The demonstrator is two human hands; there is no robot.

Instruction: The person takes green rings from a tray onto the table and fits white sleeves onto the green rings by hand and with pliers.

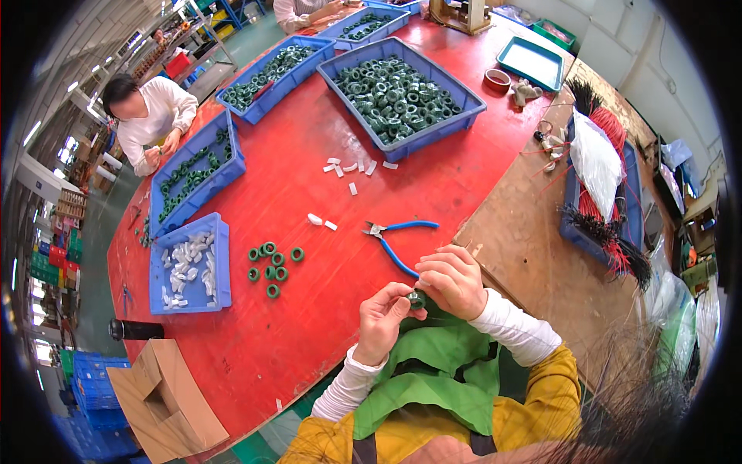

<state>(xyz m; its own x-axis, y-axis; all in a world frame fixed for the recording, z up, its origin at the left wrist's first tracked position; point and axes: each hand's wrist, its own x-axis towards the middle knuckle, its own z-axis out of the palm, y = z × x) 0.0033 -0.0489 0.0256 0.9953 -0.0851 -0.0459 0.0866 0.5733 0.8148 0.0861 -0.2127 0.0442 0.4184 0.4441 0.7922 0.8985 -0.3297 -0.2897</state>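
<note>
Close to my body, above the apron, a small dark green ring is held between both hands. My left hand pinches it from the left with thumb and fingers. From the right, my right hand is closed with its fingertips on the ring's upper side; any small piece under those fingers is hidden. Just beyond my hands lie cutting pliers with blue handles and spread jaws, one handle reaching toward my right fingers. Several loose green rings sit in a group to the left.
White pieces are scattered mid-table, and a blue tray at left holds more. A large blue tray is full of green rings. A cardboard box stands near left; wire bundles fill a bin at right. A co-worker sits far left.
</note>
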